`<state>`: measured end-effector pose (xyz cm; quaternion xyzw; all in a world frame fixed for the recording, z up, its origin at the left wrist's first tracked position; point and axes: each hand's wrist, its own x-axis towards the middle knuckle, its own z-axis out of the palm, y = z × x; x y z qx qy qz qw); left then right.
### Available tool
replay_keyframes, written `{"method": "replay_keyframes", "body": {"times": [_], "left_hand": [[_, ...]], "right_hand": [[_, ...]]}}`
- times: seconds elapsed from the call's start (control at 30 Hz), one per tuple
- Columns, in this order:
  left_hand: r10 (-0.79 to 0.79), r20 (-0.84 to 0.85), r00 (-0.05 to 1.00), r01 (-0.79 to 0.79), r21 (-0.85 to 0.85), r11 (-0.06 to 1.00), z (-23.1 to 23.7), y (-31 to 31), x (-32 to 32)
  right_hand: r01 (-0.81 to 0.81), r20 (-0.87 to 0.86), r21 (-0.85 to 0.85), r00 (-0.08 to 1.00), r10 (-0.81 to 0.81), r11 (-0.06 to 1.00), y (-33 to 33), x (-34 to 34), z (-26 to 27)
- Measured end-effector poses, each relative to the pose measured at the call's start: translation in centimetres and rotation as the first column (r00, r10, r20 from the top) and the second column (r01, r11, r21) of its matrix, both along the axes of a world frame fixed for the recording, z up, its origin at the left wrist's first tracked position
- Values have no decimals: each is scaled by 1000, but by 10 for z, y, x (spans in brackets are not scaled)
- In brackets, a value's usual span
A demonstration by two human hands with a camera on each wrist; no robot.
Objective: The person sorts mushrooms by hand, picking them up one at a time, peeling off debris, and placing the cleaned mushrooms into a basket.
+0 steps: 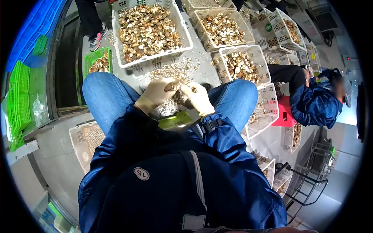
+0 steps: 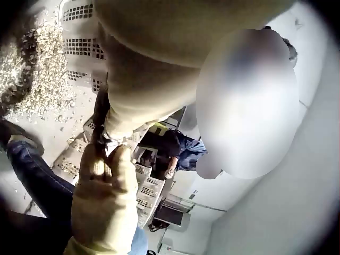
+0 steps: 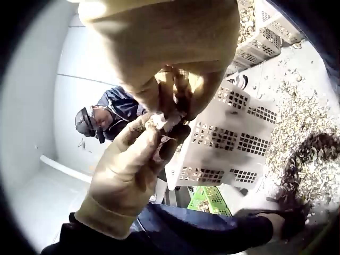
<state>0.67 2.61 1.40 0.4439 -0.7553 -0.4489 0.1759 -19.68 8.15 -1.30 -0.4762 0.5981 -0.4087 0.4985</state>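
Note:
Both hands wear pale gloves and meet in front of the lap. My left hand (image 1: 155,93) grips a brown mushroom (image 1: 169,86) with a whitish part. The fingertips of my right hand (image 1: 198,99) pinch at the same mushroom from the other side. In the right wrist view, a pale piece (image 3: 166,122) of it shows between the fingers of both hands, and much of the rest is hidden by the gloves. Under the hands lies a heap of whitish trimmings (image 1: 169,106), with a yellow-green edge (image 1: 175,120) close to the lap.
A large white crate (image 1: 186,44) full of brown-and-white pieces stands ahead. More filled crates (image 1: 248,33) line the right side. A small green basket (image 1: 87,58) sits beside the left knee. Scraps (image 1: 175,72) litter the floor. Another person (image 1: 314,101) sits at right.

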Motion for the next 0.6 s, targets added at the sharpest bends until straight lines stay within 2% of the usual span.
{"method": "replay_keyframes", "body": {"times": [0.03, 0.07, 0.13, 0.23, 0.27, 0.33, 0.43, 0.53, 0.6], "left_hand": [[8, -70, 998, -9, -19, 1000, -5, 0, 1], [8, -29, 1000, -8, -4, 1000, -10, 0, 2], [7, 49, 999, -8, 24, 1000, -14, -2, 2], [-51, 87, 995, 51, 0, 999, -12, -4, 4], [-45, 113, 993, 45, 3, 999, -13, -4, 3], [-36, 165, 986, 36, 7, 999, -13, -6, 1], [-48, 195, 980, 59, -52, 997, -3, -5, -2], [-23, 133, 991, 26, -21, 999, -2, -4, 0], [-31, 99, 995, 27, 47, 999, 2, -3, 0]], "right_hand": [[9, 62, 18, 998, -10, 1000, -2, 1, 5], [79, 248, 207, 960, -131, 975, -1, 1, 13], [-42, -31, 95, 998, 45, 995, -1, 0, 20], [-32, -97, -80, 995, 24, 996, 3, 4, 11], [16, 24, 166, 1000, -20, 986, -1, -3, 6], [58, 149, 124, 986, -77, 991, -3, -1, 1], [-32, -123, -1, 992, 32, 999, 2, 5, 15], [42, 206, 147, 976, -72, 988, -4, -1, 14], [51, 154, 126, 986, -70, 991, -2, 1, 15]]}}
